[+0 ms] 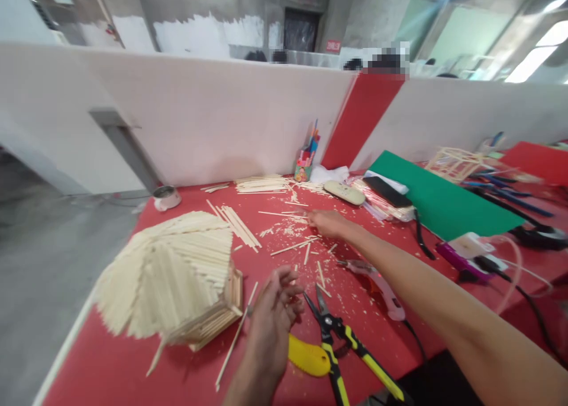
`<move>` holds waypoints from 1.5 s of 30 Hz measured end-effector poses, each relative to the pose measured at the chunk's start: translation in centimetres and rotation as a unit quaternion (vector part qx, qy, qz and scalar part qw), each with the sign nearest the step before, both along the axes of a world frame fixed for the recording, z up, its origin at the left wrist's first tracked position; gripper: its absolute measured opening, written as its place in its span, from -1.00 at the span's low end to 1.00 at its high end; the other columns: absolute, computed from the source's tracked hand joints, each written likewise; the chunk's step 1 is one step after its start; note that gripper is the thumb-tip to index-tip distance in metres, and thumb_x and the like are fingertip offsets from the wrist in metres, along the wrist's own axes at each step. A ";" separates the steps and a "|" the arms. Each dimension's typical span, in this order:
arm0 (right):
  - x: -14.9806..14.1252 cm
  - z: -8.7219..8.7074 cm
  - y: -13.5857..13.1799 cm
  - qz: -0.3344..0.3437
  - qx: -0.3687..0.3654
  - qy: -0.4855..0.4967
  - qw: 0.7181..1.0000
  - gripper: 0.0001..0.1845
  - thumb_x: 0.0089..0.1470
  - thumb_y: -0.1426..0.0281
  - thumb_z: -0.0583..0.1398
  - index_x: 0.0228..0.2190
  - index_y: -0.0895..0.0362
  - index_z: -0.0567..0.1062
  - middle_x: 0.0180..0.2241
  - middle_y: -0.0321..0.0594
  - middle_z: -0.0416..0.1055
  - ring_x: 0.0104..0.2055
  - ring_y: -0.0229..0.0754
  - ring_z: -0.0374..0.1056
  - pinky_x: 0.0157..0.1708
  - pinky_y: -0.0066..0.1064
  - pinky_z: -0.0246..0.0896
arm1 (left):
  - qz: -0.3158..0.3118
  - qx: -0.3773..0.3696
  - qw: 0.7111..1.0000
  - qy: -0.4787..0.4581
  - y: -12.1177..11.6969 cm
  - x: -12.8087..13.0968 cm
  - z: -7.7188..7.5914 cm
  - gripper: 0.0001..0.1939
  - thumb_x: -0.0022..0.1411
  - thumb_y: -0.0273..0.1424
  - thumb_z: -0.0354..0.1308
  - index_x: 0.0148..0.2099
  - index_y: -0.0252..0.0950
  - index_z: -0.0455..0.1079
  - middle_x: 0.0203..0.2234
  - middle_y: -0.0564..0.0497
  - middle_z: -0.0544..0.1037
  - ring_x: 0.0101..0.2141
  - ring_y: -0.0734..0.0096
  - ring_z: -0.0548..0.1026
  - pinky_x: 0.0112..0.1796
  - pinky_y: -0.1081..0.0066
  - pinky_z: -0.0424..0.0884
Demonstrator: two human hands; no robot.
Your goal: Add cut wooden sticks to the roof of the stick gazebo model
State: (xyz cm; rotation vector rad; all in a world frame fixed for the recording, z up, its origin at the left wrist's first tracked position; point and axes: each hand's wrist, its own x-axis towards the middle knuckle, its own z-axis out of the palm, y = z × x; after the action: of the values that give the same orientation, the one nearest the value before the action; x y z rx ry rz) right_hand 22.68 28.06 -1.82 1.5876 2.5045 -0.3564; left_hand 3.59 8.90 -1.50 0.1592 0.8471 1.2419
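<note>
My right hand [327,224] reaches far across the red table with its fingers pinched together. A thin wooden stick [279,214] ends at its fingertips, among scattered shavings. My left hand [276,305] hovers over the near table, palm turned inward, fingers loosely curled and apart with nothing in them. Beside it lie black-and-yellow shears [327,322], blades parted, and a yellow tool handle [309,356]. To the left stands a model house [171,276] with a roof of pale sticks. A loose long stick [237,336] lies between the model and my left hand.
A pink glue gun [377,284] lies under my right forearm. Behind are stick bundles [261,184], a pen holder [303,168], a cup [167,198] and a pale oval case [344,192]. A green board [444,202] and purple power strip [464,260] lie to the right.
</note>
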 end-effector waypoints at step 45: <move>-8.0 4.7 -23.2 0.084 0.084 0.420 0.900 -0.84 0.10 0.31 0.23 -0.43 0.12 0.56 -0.48 -0.30 0.46 -0.42 -0.32 0.34 -0.38 -0.53 0.15 | -0.038 0.099 0.988 0.115 -8.0 -4.1 1.0 -0.58 -0.32 -0.18 0.47 -0.51 -0.39 0.44 -0.71 0.08 0.45 -0.74 0.68 0.27 -0.75 0.66 0.10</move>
State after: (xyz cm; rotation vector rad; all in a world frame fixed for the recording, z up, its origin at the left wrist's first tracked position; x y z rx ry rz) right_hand 14.71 4.81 2.90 1.4483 3.3486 -1.0078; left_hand -0.52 0.92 -0.53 0.4985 0.9053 1.2490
